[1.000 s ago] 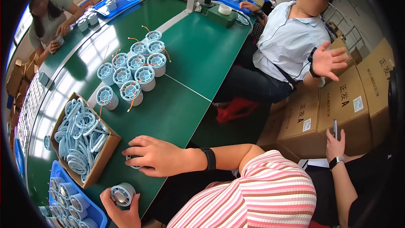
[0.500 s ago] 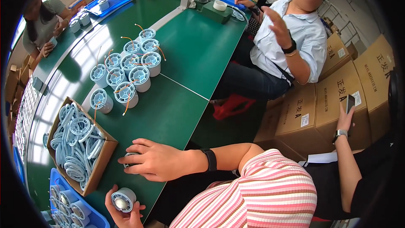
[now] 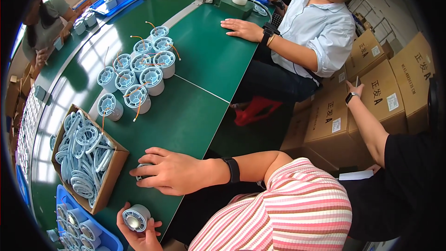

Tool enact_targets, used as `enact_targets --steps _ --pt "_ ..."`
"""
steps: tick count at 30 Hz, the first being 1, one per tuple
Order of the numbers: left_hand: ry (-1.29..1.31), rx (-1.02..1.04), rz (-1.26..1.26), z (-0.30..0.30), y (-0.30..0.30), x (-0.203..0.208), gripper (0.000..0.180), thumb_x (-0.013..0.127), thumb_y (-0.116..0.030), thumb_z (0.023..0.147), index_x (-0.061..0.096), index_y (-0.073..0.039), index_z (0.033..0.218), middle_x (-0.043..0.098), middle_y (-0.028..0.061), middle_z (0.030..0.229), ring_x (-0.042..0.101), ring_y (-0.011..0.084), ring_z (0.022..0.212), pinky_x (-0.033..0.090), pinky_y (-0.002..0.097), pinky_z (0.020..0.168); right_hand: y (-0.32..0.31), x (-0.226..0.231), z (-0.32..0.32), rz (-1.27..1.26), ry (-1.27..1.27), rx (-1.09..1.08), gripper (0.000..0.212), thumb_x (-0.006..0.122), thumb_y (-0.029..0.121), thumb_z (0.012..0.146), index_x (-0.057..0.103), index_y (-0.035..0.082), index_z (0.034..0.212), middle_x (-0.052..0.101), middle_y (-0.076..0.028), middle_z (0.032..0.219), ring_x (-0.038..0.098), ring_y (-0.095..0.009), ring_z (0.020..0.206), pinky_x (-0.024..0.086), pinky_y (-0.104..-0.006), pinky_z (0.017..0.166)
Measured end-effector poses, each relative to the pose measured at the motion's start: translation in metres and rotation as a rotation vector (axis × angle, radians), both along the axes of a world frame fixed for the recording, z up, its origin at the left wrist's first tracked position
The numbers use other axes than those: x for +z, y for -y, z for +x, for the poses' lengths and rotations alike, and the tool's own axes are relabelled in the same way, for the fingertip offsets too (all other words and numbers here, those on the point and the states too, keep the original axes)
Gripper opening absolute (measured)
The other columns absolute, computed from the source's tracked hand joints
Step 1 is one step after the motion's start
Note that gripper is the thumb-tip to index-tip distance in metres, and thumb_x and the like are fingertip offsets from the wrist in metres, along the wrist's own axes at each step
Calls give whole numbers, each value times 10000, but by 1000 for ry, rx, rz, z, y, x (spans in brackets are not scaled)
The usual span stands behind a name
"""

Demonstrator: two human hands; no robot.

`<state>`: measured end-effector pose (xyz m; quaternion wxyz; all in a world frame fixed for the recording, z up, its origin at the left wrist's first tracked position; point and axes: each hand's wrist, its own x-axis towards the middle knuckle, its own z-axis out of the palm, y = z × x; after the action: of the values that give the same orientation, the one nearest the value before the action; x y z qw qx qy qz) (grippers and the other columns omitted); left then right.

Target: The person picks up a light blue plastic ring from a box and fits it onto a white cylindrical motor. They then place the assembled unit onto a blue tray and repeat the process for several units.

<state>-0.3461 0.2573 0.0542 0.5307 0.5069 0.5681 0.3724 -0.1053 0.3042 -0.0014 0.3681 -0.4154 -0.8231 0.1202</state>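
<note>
My left hand (image 3: 147, 241), at the lower edge, curls its fingers around a light-blue round housing (image 3: 136, 217) with a ribbed rim and a shiny silvery centre. Over the green table beside the cardboard box, my right hand (image 3: 174, 173) wears a black wristband and grips a round part (image 3: 145, 171), mostly covered by the fingers. The two hands are apart, the right one farther from me. Beyond them stands a group of light-blue cylindrical housings (image 3: 138, 97) with spoked tops, several with thin orange wires sticking out.
The cardboard box (image 3: 111, 176) holds light-blue rings and coiled strips. A blue tray (image 3: 109, 239) of similar housings lies at lower left. Across the table (image 3: 186, 125), one person rests a hand on the green top. Large cartons (image 3: 330, 116) are stacked at right, near another person's reaching arm.
My hands keep nearly the same place and grip. The person in the light shirt has lowered a raised hand to the table. The arm at right has moved up and toward the cartons.
</note>
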Motion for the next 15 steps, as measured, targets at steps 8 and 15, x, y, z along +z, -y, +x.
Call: enact_targets --steps 8,15 --pt "-84 -15 1 5 0 6 622 763 -57 938 450 -76 1475 683 117 1180 683 148 764 502 254 609 1 -5 1 26 -21 0 308 689 150 862 720 126 1168 625 -65 1366 526 -307 1289 335 -505 1185" --pt "-83 -21 16 4 2 2 612 754 -57 943 454 -91 1475 685 120 1176 679 150 749 499 261 608 3 -5 4 18 11 5 343 685 151 873 693 130 1215 590 -51 1415 515 -303 1298 335 -514 1192"
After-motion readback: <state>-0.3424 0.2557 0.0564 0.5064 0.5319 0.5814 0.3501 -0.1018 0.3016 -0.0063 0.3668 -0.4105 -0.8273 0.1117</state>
